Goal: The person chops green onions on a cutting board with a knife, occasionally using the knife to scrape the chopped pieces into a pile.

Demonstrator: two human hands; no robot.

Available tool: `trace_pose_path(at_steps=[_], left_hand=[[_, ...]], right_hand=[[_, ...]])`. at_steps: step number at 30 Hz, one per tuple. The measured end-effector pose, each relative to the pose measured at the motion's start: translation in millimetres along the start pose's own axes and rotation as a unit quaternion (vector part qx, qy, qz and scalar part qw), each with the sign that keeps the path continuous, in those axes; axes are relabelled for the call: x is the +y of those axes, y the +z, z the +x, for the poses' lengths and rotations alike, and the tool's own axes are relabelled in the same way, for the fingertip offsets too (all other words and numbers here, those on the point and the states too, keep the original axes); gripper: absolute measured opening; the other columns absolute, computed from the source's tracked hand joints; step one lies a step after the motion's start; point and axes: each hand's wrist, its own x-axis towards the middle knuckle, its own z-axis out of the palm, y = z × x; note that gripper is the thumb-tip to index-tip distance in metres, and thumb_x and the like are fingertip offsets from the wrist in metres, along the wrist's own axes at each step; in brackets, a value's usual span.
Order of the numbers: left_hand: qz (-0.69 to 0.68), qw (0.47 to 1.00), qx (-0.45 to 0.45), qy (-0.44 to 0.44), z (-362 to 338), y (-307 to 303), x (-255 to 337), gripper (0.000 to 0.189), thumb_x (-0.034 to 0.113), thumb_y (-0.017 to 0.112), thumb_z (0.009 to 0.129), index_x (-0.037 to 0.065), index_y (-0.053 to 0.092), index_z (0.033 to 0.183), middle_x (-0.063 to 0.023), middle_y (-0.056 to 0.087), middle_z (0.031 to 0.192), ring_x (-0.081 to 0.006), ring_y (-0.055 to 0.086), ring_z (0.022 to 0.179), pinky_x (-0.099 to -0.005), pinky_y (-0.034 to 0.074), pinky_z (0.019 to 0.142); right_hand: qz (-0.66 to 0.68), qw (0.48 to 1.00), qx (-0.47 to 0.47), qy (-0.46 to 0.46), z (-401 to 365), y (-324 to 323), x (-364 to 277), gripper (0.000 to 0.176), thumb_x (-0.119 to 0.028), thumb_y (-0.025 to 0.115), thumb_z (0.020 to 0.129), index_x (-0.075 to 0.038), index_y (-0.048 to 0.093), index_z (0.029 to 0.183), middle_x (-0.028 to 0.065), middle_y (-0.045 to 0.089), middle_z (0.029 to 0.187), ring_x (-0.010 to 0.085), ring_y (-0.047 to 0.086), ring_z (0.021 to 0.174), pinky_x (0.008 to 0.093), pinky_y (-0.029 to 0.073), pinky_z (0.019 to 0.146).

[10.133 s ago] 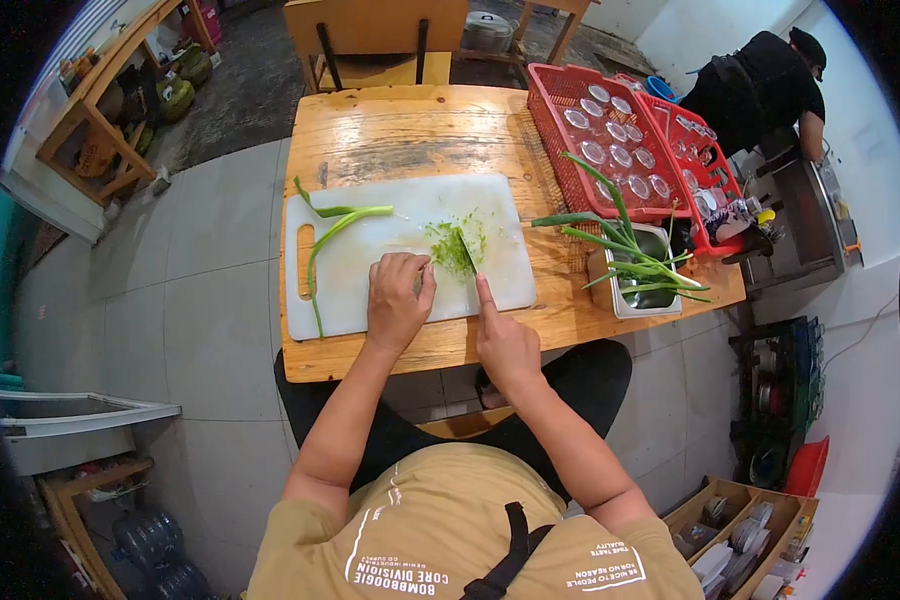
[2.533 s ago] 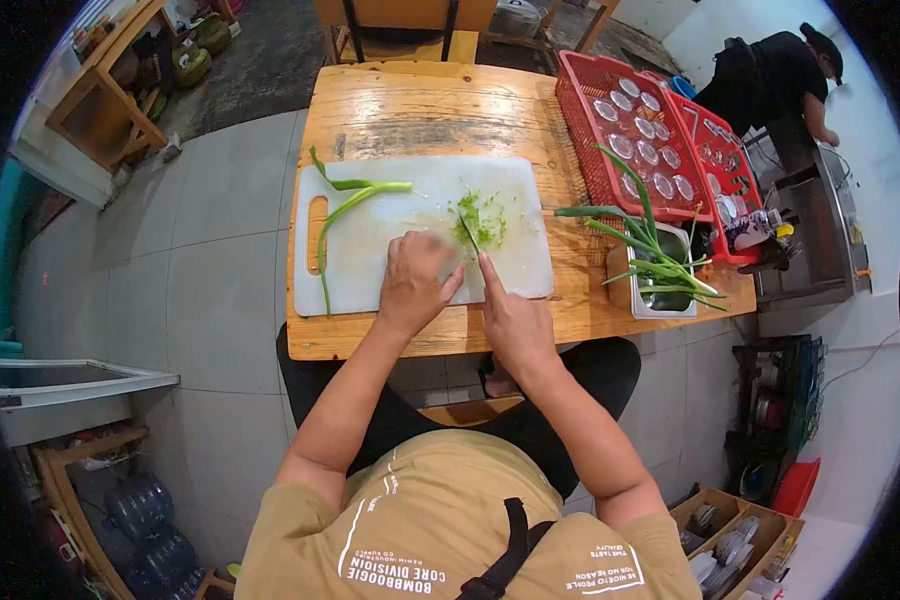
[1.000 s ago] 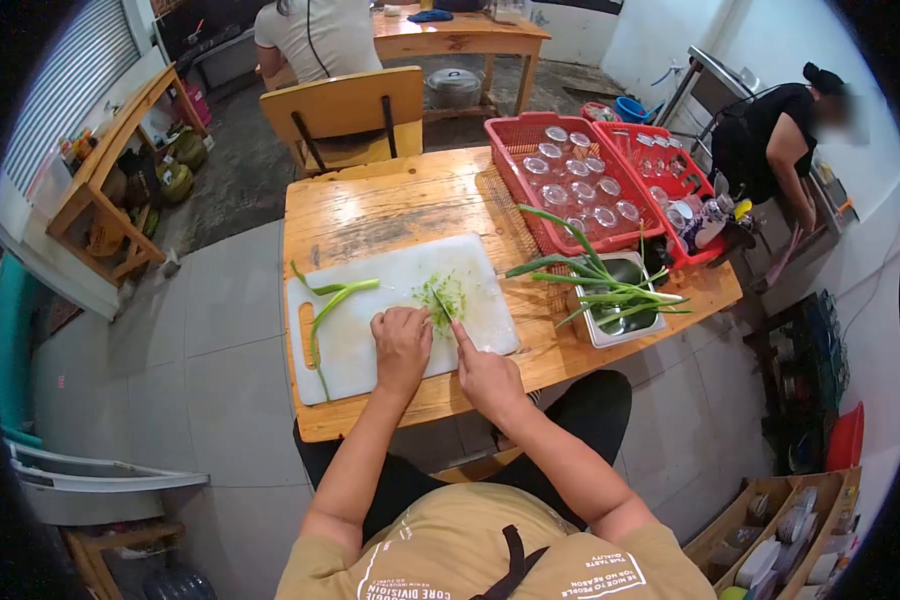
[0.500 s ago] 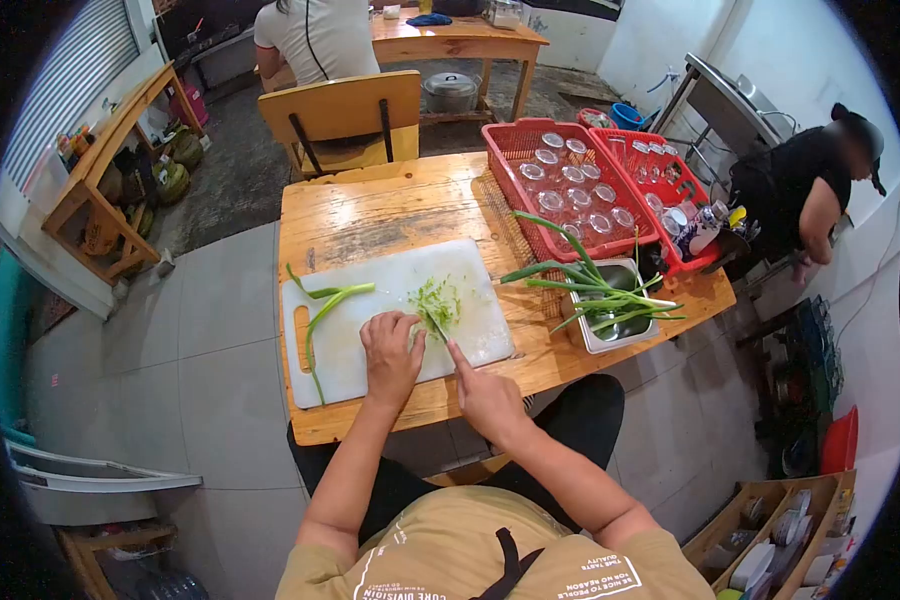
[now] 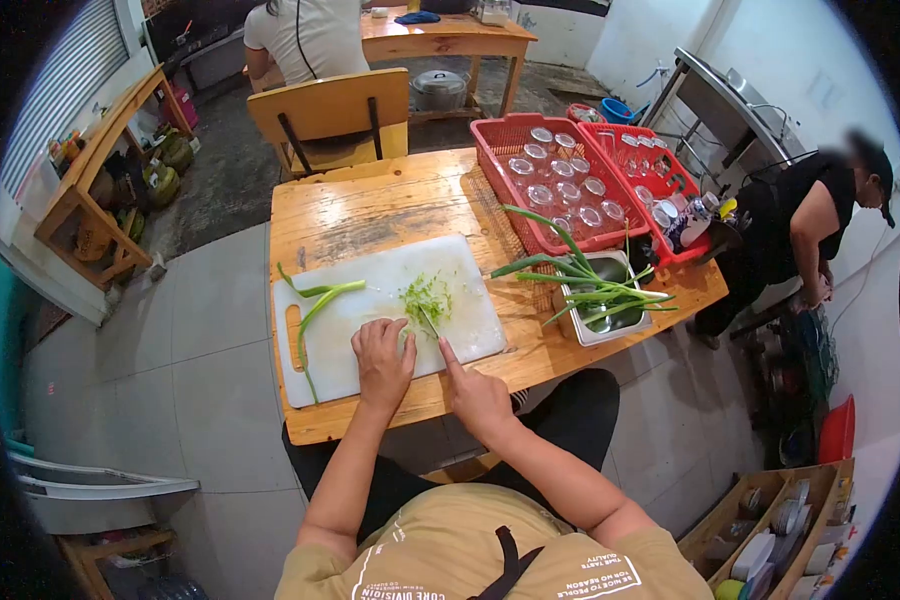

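My right hand (image 5: 478, 398) is wrapped round a knife (image 5: 429, 322), its handle mostly hidden in my grip and its blade reaching into chopped spring onion (image 5: 428, 294). Just left of the blade, my left hand (image 5: 383, 362) rests on the white cutting board (image 5: 473, 338) with its fingers curled and close together. Whatever lies under those fingertips is hidden. Uncut spring onion stalks (image 5: 332, 292) lie bent near the board's handle slot on the left. More long spring onions (image 5: 610, 292) lie across a metal container (image 5: 591, 335) at the table's right.
Behind the container, a red basket (image 5: 491, 160) holds several upturned glasses (image 5: 563, 168). A second red basket (image 5: 692, 252) beside it carries glasses and utensils. One person (image 5: 315, 45) sits beyond the wooden table (image 5: 370, 205); another person (image 5: 790, 215) stands at the right.
The knife and my right hand have shifted slightly, with the blade still in the chopped pieces. My left hand stays beside it. The standing person has turned and lowered their arms. The whole view has shifted a little.
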Motion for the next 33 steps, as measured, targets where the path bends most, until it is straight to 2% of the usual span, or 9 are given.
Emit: trace_pose_path(at_steps=[4,8,13,15,19,26,28,31,33], left_hand=[[0.005,1.0,0.004,-0.002,-4,3,-1,0.03,0.013,0.076,0.094,0.005,0.07,0.122,-0.013,0.067,0.116,-0.0339,0.061,0.118,-0.0495,0.042,0.108],[-0.013,1.0,0.017,-0.015,-3,1,-4,0.028,0.011,0.074,0.092,0.005,0.072,0.119,-0.0125,0.067,0.112,-0.032,0.062,0.114,-0.048,0.043,0.107],[0.015,1.0,0.011,0.01,0,2,0,0.027,0.013,0.075,0.092,0.005,0.072,0.118,-0.0111,0.067,0.112,-0.0306,0.062,0.113,-0.0479,0.043,0.107],[0.011,1.0,0.001,0.011,-1,1,1,0.027,0.013,0.075,0.092,0.005,0.073,0.118,-0.0109,0.067,0.112,-0.0303,0.062,0.114,-0.0479,0.043,0.107],[0.007,1.0,0.01,0.014,-4,1,-4,0.026,0.015,0.076,0.092,0.005,0.073,0.115,-0.0106,0.067,0.111,-0.0299,0.062,0.113,-0.0478,0.043,0.106],[0.0,1.0,0.009,0.001,-1,3,-2,0.021,0.015,0.076,0.093,0.005,0.074,0.112,-0.0117,0.067,0.109,-0.0318,0.062,0.111,-0.0481,0.043,0.105],[0.007,1.0,0.002,0.008,-2,2,-1,0.02,0.015,0.076,0.093,0.005,0.074,0.11,-0.0117,0.067,0.108,-0.0319,0.063,0.11,-0.048,0.043,0.105],[0.0,1.0,0.012,0.014,-3,2,-4,0.019,0.015,0.076,0.093,0.005,0.075,0.108,-0.0114,0.067,0.108,-0.0314,0.062,0.11,-0.0478,0.043,0.105],[-0.001,1.0,0.022,0.004,-3,1,-4,0.018,0.015,0.076,0.093,0.005,0.075,0.107,-0.0113,0.067,0.108,-0.0313,0.062,0.11,-0.0478,0.043,0.105]], right_hand=[[0.008,1.0,-0.003,0.014,25,-4,1,0.064,-0.022,0.056,0.109,-0.019,0.038,0.171,0.0178,0.07,0.069,0.0381,0.07,0.059,0.054,0.055,0.056],[0.017,1.0,-0.013,0.007,-2,-20,-2,0.064,-0.021,0.057,0.11,-0.022,0.038,0.171,0.0171,0.071,0.071,0.0399,0.069,0.06,0.0548,0.054,0.057],[-0.03,0.998,-0.043,0.024,3,2,-6,0.062,-0.023,0.056,0.111,-0.021,0.038,0.171,0.018,0.071,0.071,0.041,0.07,0.061,0.0564,0.055,0.059],[-0.005,1.0,-0.002,0.011,26,1,-5,0.067,-0.02,0.058,0.106,-0.015,0.039,0.171,0.0183,0.072,0.07,0.0385,0.071,0.058,0.0529,0.056,0.056],[0.019,1.0,-0.008,0.009,24,-33,-1,0.063,-0.02,0.056,0.108,-0.016,0.041,0.17,0.0198,0.071,0.069,0.0413,0.07,0.06,0.0552,0.056,0.058],[-0.007,0.999,-0.002,0.038,23,-10,15,0.065,-0.02,0.056,0.108,-0.017,0.038,0.171,0.0201,0.071,0.069,0.0417,0.07,0.059,0.055,0.055,0.057],[0.004,0.999,0.006,0.046,35,-10,12,0.06,-0.025,0.057,0.112,-0.025,0.042,0.17,0.0223,0.07,0.071,0.0436,0.07,0.062,0.0571,0.055,0.059],[-0.044,0.998,-0.042,0.033,22,-26,10,0.067,-0.021,0.058,0.108,-0.017,0.037,0.172,0.0195,0.071,0.068,0.0412,0.07,0.06,0.0538,0.056,0.057],[-0.03,0.999,-0.023,0.026,10,-15,16,0.067,-0.022,0.058,0.108,-0.018,0.037,0.171,0.0202,0.071,0.069,0.0413,0.071,0.061,0.0544,0.056,0.058]])
